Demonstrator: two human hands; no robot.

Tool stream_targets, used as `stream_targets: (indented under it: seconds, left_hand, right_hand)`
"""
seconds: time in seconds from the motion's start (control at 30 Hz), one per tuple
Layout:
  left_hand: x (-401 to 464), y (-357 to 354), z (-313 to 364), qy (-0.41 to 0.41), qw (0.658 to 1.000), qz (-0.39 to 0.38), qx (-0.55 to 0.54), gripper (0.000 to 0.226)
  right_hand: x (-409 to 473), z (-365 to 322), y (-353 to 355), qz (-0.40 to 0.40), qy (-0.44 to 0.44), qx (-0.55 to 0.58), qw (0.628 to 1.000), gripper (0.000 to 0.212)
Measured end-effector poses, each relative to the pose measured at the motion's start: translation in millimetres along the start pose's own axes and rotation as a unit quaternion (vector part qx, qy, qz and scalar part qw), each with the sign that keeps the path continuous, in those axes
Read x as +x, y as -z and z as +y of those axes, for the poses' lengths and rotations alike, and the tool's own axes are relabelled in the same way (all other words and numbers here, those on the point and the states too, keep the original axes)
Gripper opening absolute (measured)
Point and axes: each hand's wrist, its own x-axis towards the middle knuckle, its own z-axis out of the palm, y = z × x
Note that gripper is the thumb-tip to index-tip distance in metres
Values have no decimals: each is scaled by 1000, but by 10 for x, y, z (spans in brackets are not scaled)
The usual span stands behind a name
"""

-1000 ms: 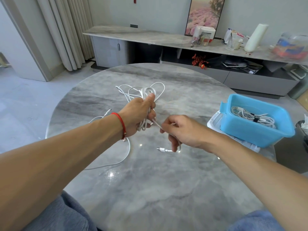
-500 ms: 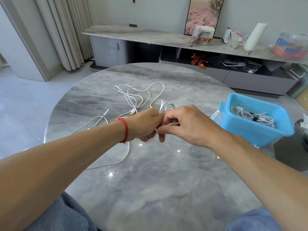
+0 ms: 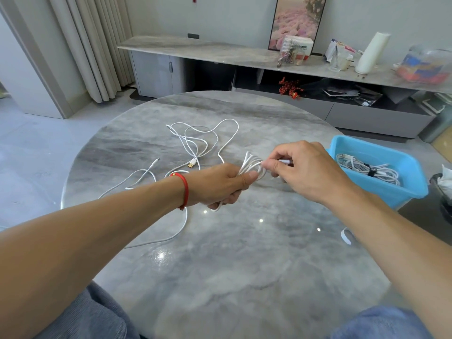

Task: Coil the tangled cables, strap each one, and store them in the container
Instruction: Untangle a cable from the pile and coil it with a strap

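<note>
Head view: left hand (image 3: pixel 220 184), at frame centre, has its grip curled around a bundle of white cable loops (image 3: pixel 253 165), thumb pressed against the strands. Right hand (image 3: pixel 305 167), just right of centre, pinches a white plug end (image 3: pixel 285 161) between thumb and forefinger, touching the same bundle. Both hands are held above the round grey marble bench (image 3: pixel 244 265).

Loose white cable (image 3: pixel 195 140) lies in tangled curves on the bench, above and left of the hands; a gold-tipped plug (image 3: pixel 192 164) rests near the left wrist, which wears a red cord bracelet (image 3: pixel 184 189). Another strand runs under the left forearm toward lower centre.

Blue container (image 3: pixel 381 187) sits at the right edge of the bench, with a coiled cable with black strap (image 3: pixel 369 170) inside it. Small white strap (image 3: pixel 346 236) lies on the bench beside the right forearm.
</note>
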Motion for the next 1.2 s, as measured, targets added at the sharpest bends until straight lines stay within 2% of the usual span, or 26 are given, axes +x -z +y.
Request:
stream_targets:
  seconds: [0.1, 0.23, 0.4, 0.5, 0.6, 0.77, 0.87, 0.93, 1.0, 1.1, 1.2]
  left_hand:
    - [21, -23, -17, -7, 1000, 23, 3, 57]
    - [9, -9, -45, -17, 999, 4, -44, 53]
    - [-19, -7, -68, -27, 996, -23, -83, 42]
    - [-38, 3, -74, -32, 996, -33, -71, 43]
    - [-40, -10, -69, -29, 998, -19, -49, 45]
    - [16, -7, -16, -11, 992, 45, -114, 44]
    - [30, -8, -26, -10, 989, 59, -134, 45]
    - [24, -18, -48, -9, 989, 66, -135, 45]
    - [18, -25, -69, -9, 987, 81, -137, 47]
    - [5, -37, -74, -21, 987, 90, -134, 53]
    - [-2, -45, -66, -24, 989, 92, -116, 59]
  right_hand:
    - [3, -52, -26, 25, 1, -38, 999, 25]
    - [38, -81, -47, 60, 2, -56, 997, 23]
    - [44, 5, -56, 60, -3, 80, 995, 10]
    - [27, 31, -95, 38, 4, 109, 993, 6]
    - [17, 30, -118, 16, 1, 120, 993, 10]
    - [14, -5, -121, 2, -28, -34, 999, 20]
    - [3, -60, -197, 32, -39, -35, 998, 25]
    - [16, -75, -251, 33, -71, -6, 997, 30]
    - [27, -99, -280, 25, -127, 93, 987, 28]
    - [-4, -189, -352, -46, -190, 296, 935, 17]
    - [-35, -262, -442, -71, -203, 387, 897, 18]
